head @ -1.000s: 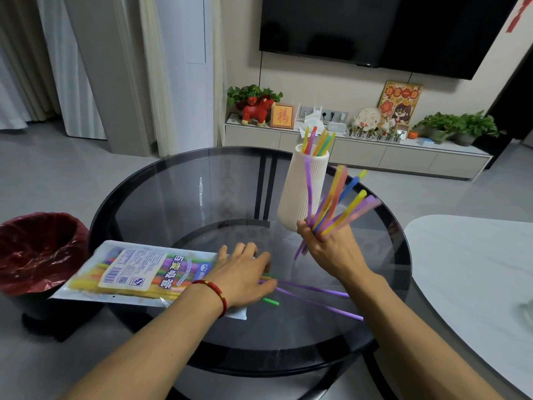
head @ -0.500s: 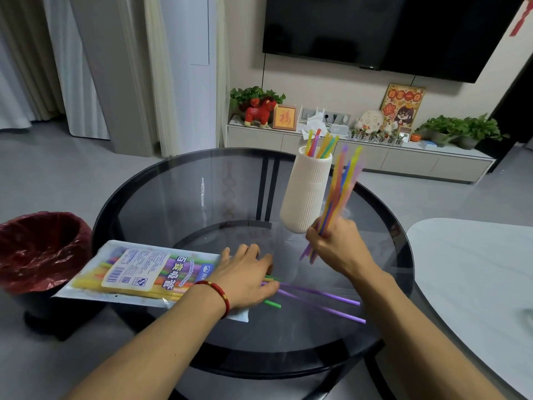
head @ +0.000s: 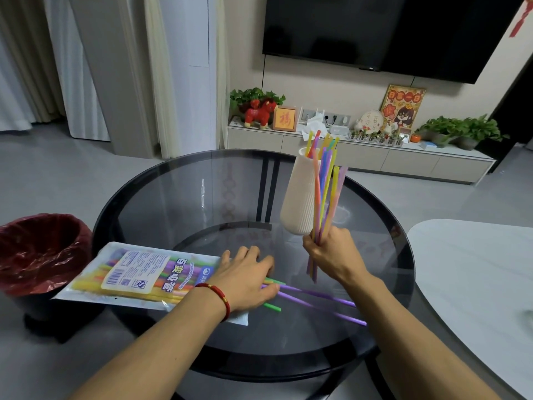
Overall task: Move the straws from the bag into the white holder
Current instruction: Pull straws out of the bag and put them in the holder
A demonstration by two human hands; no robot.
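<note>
My right hand [head: 336, 254] grips a bundle of coloured straws [head: 324, 197] held nearly upright, right beside the white ribbed holder [head: 300, 197]. Several straws stand in that holder, their tips poking above its rim. The straw bag [head: 138, 277] lies flat on the round glass table [head: 178, 194] at the front left. My left hand [head: 248, 277], a red bracelet on its wrist, rests flat on the bag's open end. Purple loose straws [head: 320, 301] and short green ends stick out from under that hand onto the glass.
A bin with a red liner [head: 37, 252] stands on the floor left of the table. A white table [head: 476, 284] sits close on the right. Behind are a low TV cabinet [head: 403, 161] with plants and ornaments, and curtains at the left.
My right hand has swung the straw bundle from fanned and tilted right to upright and gathered, close against the holder. My left hand stays on the bag.
</note>
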